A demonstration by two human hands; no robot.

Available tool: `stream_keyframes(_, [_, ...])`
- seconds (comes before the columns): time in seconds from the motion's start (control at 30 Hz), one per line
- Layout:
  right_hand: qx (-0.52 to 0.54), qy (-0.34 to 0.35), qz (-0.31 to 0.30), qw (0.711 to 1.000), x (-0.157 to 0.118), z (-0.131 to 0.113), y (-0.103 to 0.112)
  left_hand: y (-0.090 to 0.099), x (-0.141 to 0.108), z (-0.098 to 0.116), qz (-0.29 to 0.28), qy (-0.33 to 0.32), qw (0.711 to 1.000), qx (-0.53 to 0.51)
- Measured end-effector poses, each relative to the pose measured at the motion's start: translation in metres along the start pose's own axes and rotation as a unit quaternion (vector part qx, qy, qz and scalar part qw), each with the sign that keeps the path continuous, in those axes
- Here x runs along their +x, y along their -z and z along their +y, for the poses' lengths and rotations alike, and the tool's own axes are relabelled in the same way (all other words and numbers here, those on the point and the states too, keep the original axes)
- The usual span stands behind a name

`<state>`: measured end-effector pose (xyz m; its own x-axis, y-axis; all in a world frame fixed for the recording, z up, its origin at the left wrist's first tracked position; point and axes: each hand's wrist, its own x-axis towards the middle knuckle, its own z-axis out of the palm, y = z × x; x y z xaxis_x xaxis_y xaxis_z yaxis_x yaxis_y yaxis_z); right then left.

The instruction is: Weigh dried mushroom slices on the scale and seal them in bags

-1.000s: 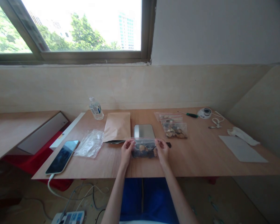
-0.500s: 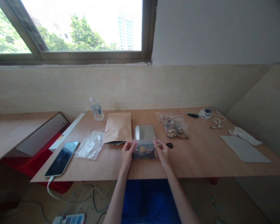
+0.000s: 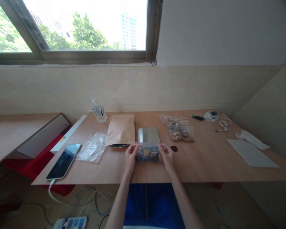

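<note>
Between my two hands is a clear zip bag (image 3: 148,154) with dark and tan dried pieces inside. My left hand (image 3: 132,155) pinches its top left corner, and my right hand (image 3: 166,155) pinches the top right one. Just behind the bag lies a flat silver scale (image 3: 149,135), its front edge partly covered. A small dark dried piece (image 3: 173,149) rests on the table beside my right fingers. To the left of the scale lies a brown paper bag (image 3: 121,129), its mouth facing me and slightly parted.
Several filled zip bags (image 3: 181,133) lie at right behind. Clear plastic bags (image 3: 92,148), a phone (image 3: 64,161) on a cable and a water bottle (image 3: 99,111) are at left. Farther right are a screwdriver (image 3: 197,117), a white dome camera (image 3: 211,115) and a white sheet (image 3: 252,153).
Both hands keep their pinch on the zip bag's top edge, with the right fingers shifted very slightly right. The whole view has moved a little.
</note>
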<state>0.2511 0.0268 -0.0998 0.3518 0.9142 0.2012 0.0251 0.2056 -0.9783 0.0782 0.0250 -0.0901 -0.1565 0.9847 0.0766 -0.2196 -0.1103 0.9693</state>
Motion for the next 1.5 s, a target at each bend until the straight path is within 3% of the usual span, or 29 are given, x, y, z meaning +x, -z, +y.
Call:
stream_keyframes(0.33, [0.013,0.000,-0.010,1.000,0.000,-0.001,-0.001,0.003,0.004,-0.008,0.030,-0.004,0.999,-0.010])
stream_keyframes(0.93, [0.001,-0.004,-0.014,1.000,-0.001,-0.002,0.000,0.000,-0.003,0.001,0.041,-0.036,0.997,0.051])
stream_keyframes(1.17, [0.002,0.003,-0.015,1.000,-0.001,-0.001,0.000,-0.001,-0.007,-0.001,0.003,-0.004,1.000,-0.007])
stream_keyframes(1.5, [0.024,-0.012,-0.032,0.999,-0.006,-0.010,-0.004,0.000,-0.010,0.004,0.006,-0.035,0.999,0.029])
